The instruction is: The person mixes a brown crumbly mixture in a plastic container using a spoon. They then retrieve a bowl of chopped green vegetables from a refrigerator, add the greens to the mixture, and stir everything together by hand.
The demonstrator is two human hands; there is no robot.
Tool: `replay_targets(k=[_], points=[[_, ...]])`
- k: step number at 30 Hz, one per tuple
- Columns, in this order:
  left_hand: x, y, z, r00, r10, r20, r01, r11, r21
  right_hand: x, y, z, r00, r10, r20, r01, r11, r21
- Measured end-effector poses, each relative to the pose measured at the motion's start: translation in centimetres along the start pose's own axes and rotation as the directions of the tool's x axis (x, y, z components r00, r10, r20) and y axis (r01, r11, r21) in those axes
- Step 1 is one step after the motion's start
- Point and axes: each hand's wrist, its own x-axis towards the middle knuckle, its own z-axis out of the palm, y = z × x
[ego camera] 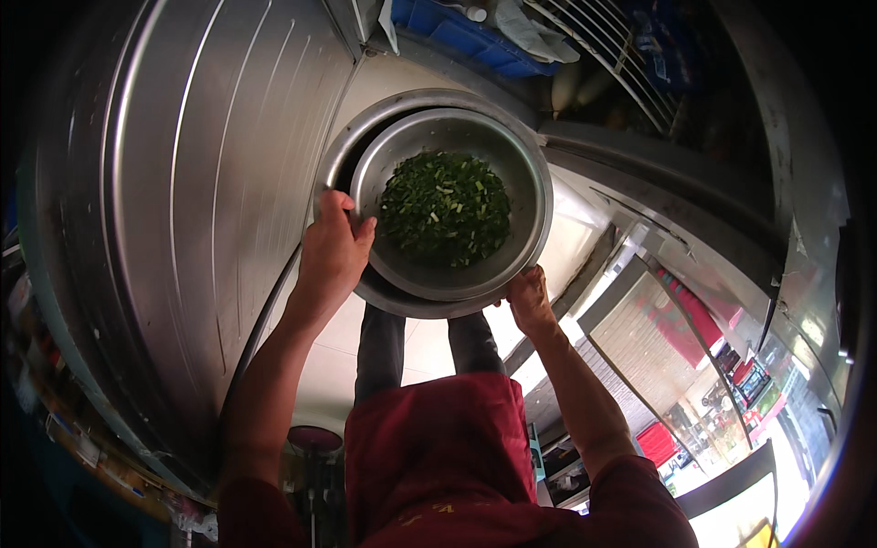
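Two round metal bowls are held in front of me, one nested in the other. Chopped green leafy vegetables [445, 209] lie in the inner metal bowl [438, 277], which sits off-centre inside the larger outer bowl [411, 101]. My left hand [337, 250] grips the left side of the outer bowl, with the thumb near the inner bowl's rim. At the lower right, my right hand [529, 294] holds the outer bowl's rim; its fingers are partly hidden beneath it.
A large stainless steel surface [226, 171] stands at the left. Blue trays [452, 34] and a wire rack [610, 55] are at the top. A metal-framed unit [658, 164] is at the right, and a round stool [315, 438] stands low at the left.
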Motion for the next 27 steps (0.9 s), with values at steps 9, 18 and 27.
replay_targets(k=[9,18,27], points=[[-1.5,5.1,-3.2,0.983,-0.124,0.137,0.171,0.891,-0.42,2.1,-0.5,0.4,0.996,-0.044,0.071,0.022,0.956,0.291],[-6.9,6.5,-9.4,0.998,0.025,0.06,0.003,0.901,-0.435,8.2,-9.8,-1.3,0.786,-0.599,0.151,0.475,0.431,-0.767],[-10.3,5.0,-11.0,0.965,-0.08,0.25,0.184,0.885,-0.428,27.8,-18.0,-2.0,0.992,-0.07,-0.101,0.119,0.762,0.637]])
